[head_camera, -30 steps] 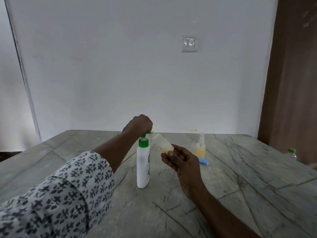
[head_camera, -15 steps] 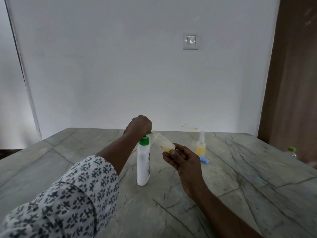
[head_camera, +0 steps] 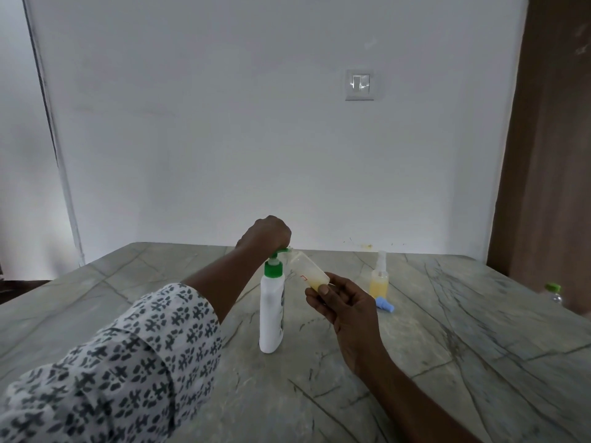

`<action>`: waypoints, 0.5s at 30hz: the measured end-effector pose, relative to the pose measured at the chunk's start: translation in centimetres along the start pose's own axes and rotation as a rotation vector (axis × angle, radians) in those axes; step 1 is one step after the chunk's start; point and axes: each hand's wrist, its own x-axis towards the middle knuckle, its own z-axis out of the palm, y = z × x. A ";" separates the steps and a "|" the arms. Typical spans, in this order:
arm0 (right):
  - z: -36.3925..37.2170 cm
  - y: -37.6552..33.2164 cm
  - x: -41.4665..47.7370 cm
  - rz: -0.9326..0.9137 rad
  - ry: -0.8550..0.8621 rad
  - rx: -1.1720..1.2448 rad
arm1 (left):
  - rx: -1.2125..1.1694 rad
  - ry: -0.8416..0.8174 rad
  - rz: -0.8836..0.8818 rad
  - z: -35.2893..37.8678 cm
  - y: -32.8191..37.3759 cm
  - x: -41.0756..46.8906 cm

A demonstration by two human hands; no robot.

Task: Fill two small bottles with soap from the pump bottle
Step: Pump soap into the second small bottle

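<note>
Head view shows the grey veined table (head_camera: 447,346) carrying the white pump bottle (head_camera: 271,311), upright near the middle. The left hand (head_camera: 267,233) sits on top of it, fingers curled over the green pump head (head_camera: 281,251). The right hand (head_camera: 345,302) pinches the base of a clear small bottle (head_camera: 308,268), tilted with its open mouth against the nozzle. Half a second ago the pump head was pressed down to the collar; now its stem shows again, so one stroke appears complete and the pump is reset. Yellow soap lies only in the low end of the held bottle, so by judgement more strokes are needed. A second small bottle (head_camera: 379,281) stands well to the right, largely full, and a blue cap (head_camera: 383,304) lies just beside it.
</note>
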 end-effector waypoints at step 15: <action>-0.3 -0.2 -0.1 0.005 0.005 -0.013 | -0.096 0.086 -0.030 0.5 -0.3 -0.9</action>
